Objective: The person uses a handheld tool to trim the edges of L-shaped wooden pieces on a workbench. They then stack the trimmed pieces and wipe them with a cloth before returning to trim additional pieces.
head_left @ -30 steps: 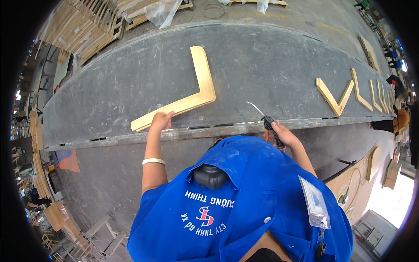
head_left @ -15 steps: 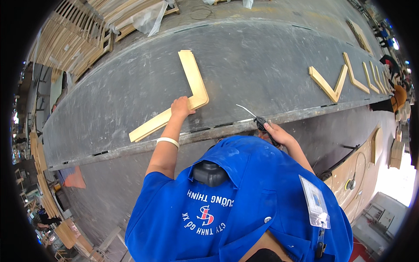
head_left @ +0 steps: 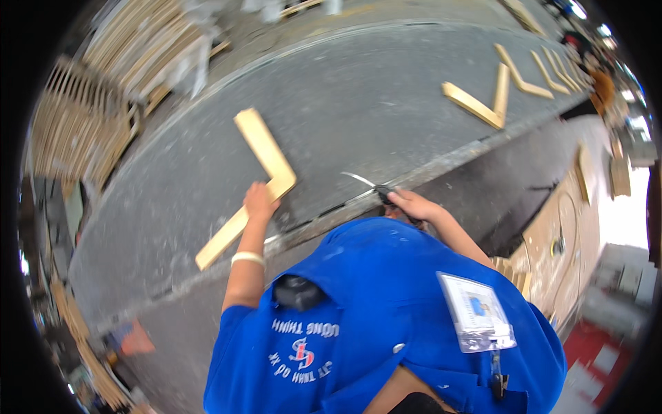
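My left hand [head_left: 261, 201] is closed over one arm of an L-shaped wooden piece [head_left: 270, 157], close to its corner. The piece lies on a long grey table [head_left: 358, 90], its corner pointing right. At the table's near edge, my right hand [head_left: 412, 205] grips a black air blow gun [head_left: 383, 193]. Its thin, pale, curved nozzle [head_left: 358, 179] reaches out over the tabletop toward the wooden piece, without touching it. Part of the gun's body is hidden by my fingers.
Another angled wooden piece [head_left: 476, 107] lies farther right on the table, with several similar ones beyond it. Stacked wooden slats [head_left: 89, 138] stand past the table's far left side. A wooden board [head_left: 552, 269] is at the right. A person in orange [head_left: 602, 93] is at the far right.
The view has turned and blurred, so the table slants more. Both hands keep their holds; the left now sits a little farther from the wooden piece's corner.
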Demonstrator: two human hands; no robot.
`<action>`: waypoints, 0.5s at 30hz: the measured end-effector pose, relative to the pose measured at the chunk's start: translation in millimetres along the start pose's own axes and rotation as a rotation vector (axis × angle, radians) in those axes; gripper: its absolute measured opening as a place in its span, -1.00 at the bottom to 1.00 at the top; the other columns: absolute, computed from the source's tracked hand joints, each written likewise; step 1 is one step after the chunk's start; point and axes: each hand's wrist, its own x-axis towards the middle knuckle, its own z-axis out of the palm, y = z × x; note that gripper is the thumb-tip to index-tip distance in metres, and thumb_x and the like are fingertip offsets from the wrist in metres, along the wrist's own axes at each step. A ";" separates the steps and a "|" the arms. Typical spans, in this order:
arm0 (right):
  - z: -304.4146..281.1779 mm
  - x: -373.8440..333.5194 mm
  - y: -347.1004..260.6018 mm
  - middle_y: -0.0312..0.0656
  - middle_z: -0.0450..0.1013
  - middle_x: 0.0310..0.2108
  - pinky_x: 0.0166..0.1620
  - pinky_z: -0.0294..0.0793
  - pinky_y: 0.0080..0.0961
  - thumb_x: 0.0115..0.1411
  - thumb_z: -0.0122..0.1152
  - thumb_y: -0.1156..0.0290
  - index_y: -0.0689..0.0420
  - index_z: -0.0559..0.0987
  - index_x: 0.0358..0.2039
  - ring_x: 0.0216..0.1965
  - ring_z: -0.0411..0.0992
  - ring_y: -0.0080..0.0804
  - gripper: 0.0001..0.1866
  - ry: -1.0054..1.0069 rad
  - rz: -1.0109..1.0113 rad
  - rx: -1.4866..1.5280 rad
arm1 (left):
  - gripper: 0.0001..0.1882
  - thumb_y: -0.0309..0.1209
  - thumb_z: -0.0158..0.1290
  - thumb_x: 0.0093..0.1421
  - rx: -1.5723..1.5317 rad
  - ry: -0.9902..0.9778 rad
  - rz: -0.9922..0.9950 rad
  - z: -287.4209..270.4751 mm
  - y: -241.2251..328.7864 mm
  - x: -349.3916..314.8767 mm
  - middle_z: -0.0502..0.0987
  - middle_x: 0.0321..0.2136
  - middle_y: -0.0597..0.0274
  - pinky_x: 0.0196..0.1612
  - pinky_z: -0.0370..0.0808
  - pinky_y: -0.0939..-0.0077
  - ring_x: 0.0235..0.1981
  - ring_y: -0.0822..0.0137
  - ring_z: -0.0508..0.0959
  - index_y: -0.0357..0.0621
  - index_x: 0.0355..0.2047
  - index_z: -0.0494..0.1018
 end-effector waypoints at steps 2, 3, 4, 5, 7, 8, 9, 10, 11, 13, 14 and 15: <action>-3.4 -1.8 -0.1 -0.20 0.44 -0.40 -0.51 0.45 -0.51 0.32 -0.25 -0.07 0.16 0.36 -0.24 -0.45 0.41 -0.48 -0.51 0.033 0.012 0.011 | -0.39 -0.22 0.36 -0.24 -0.031 0.037 0.013 1.3 -9.7 -2.1 0.38 -0.16 0.13 -0.09 0.41 0.12 -0.06 0.04 0.41 -0.10 -0.18 0.35; -5.4 -3.7 -0.2 -0.20 0.44 -0.40 -0.52 0.46 -0.50 0.32 -0.25 -0.07 0.15 0.35 -0.24 -0.46 0.41 -0.48 -0.51 0.051 0.034 0.035 | -0.32 -0.22 0.37 -0.25 -0.092 0.035 0.047 -0.4 -19.2 -3.9 0.38 -0.12 0.13 -0.07 0.40 0.12 -0.05 0.03 0.40 -0.08 -0.12 0.31; -8.0 -6.2 0.1 -0.21 0.43 -0.40 -0.53 0.46 -0.49 0.32 -0.26 -0.07 0.14 0.34 -0.24 -0.46 0.41 -0.47 -0.52 0.047 0.017 0.071 | -0.28 -0.24 0.37 -0.26 -0.075 0.055 0.057 -0.6 -28.7 -10.1 0.38 -0.10 0.11 -0.06 0.40 0.12 -0.04 0.02 0.40 -0.08 -0.07 0.29; -11.0 -8.7 0.1 -0.21 0.43 -0.39 -0.52 0.46 -0.49 0.32 -0.27 -0.08 0.14 0.33 -0.23 -0.47 0.41 -0.47 -0.52 0.091 0.029 0.066 | -0.27 -0.25 0.37 -0.26 -0.020 -0.010 0.002 0.2 -36.0 -13.7 0.38 -0.10 0.10 -0.06 0.40 0.11 -0.04 0.02 0.40 -0.08 -0.06 0.29; -18.6 -13.4 0.3 -0.20 0.42 -0.39 -0.51 0.46 -0.48 0.33 -0.29 -0.08 0.13 0.32 -0.23 -0.48 0.40 -0.46 -0.52 0.143 -0.021 0.084 | -0.29 -0.28 0.37 -0.26 0.011 -0.027 -0.014 0.7 -52.4 -19.4 0.39 -0.11 0.08 -0.06 0.40 0.11 -0.04 0.01 0.40 -0.10 -0.09 0.29; -23.4 -15.9 1.0 -0.20 0.42 -0.38 -0.51 0.46 -0.47 0.33 -0.29 -0.08 0.13 0.31 -0.21 -0.48 0.40 -0.46 -0.52 0.175 -0.010 0.091 | -0.32 -0.29 0.37 -0.26 0.000 -0.013 0.000 2.5 -56.7 -20.2 0.40 -0.12 0.06 -0.06 0.40 0.11 -0.04 0.00 0.40 -0.12 -0.12 0.30; -28.4 -17.7 1.7 -0.20 0.42 -0.37 -0.50 0.46 -0.47 0.33 -0.30 -0.09 0.13 0.31 -0.20 -0.48 0.40 -0.45 -0.52 0.203 0.002 0.098 | -0.34 -0.31 0.36 -0.26 -0.016 -0.002 0.033 3.5 -60.0 -19.7 0.40 -0.13 0.06 -0.06 0.40 0.11 -0.05 -0.01 0.40 -0.13 -0.14 0.30; -33.3 -19.9 3.2 -0.20 0.42 -0.37 -0.49 0.46 -0.47 0.33 -0.30 -0.09 0.13 0.30 -0.19 -0.48 0.40 -0.44 -0.51 0.232 0.024 0.093 | -0.35 -0.32 0.36 -0.26 -0.019 -0.007 0.043 4.0 -62.0 -20.0 0.40 -0.14 0.05 -0.05 0.40 0.11 -0.05 -0.02 0.40 -0.14 -0.16 0.30; -38.4 -21.8 5.1 -0.21 0.42 -0.36 -0.48 0.46 -0.46 0.33 -0.30 -0.09 0.13 0.30 -0.18 -0.47 0.40 -0.43 -0.51 0.235 0.028 0.106 | -0.37 -0.33 0.36 -0.25 -0.028 -0.011 0.058 3.7 -62.2 -20.3 0.40 -0.14 0.04 -0.05 0.40 0.12 -0.06 -0.03 0.40 -0.16 -0.18 0.30; -51.5 -24.1 9.9 -0.21 0.42 -0.35 -0.45 0.47 -0.45 0.33 -0.30 -0.09 0.14 0.29 -0.18 -0.46 0.41 -0.41 -0.51 0.243 0.046 0.102 | -0.39 -0.35 0.35 -0.25 -0.014 -0.006 0.040 0.9 -55.7 -22.5 0.40 -0.15 0.04 -0.05 0.39 0.13 -0.07 -0.04 0.40 -0.17 -0.20 0.30; -59.8 -24.2 12.9 -0.20 0.42 -0.36 -0.46 0.46 -0.45 0.33 -0.29 -0.09 0.16 0.29 -0.15 -0.47 0.41 -0.41 -0.49 0.265 0.019 0.107 | -0.40 -0.35 0.35 -0.25 0.000 -0.011 0.020 -2.5 -49.2 -21.2 0.40 -0.15 0.04 -0.05 0.39 0.13 -0.07 -0.04 0.40 -0.18 -0.20 0.30; -69.5 -25.1 17.3 -0.18 0.42 -0.38 -0.46 0.46 -0.46 0.32 -0.29 -0.10 0.18 0.28 -0.12 -0.47 0.42 -0.41 -0.47 0.286 -0.006 0.113 | -0.40 -0.35 0.35 -0.25 -0.019 0.005 0.027 -6.3 -39.9 -19.4 0.40 -0.16 0.04 -0.05 0.39 0.14 -0.07 -0.04 0.40 -0.18 -0.21 0.30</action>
